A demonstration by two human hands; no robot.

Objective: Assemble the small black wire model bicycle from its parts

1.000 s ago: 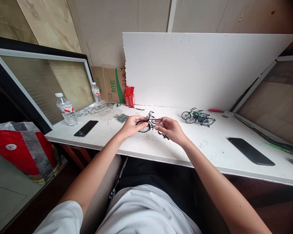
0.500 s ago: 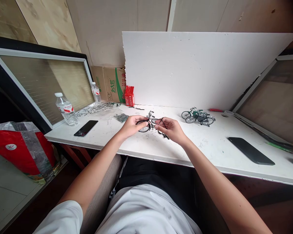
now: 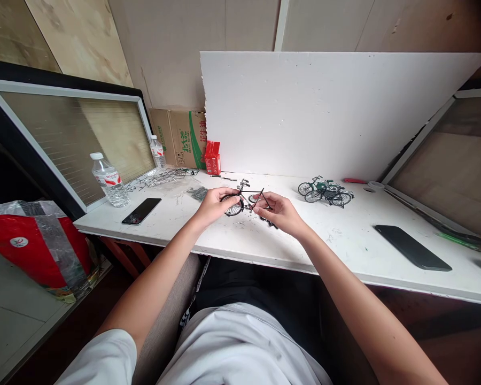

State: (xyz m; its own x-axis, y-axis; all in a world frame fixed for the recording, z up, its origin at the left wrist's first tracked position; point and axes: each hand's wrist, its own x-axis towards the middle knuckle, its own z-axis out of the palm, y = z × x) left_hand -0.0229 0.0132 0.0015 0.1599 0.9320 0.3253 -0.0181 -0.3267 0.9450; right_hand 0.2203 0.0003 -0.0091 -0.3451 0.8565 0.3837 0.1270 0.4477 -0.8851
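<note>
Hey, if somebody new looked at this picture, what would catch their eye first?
Probably the small dark model bicycle, held at the centre between the left hand and the right hand over the white table. Next, perhaps, the big white board standing behind it, then the bright red bag at the far left, beside the table.
</note>
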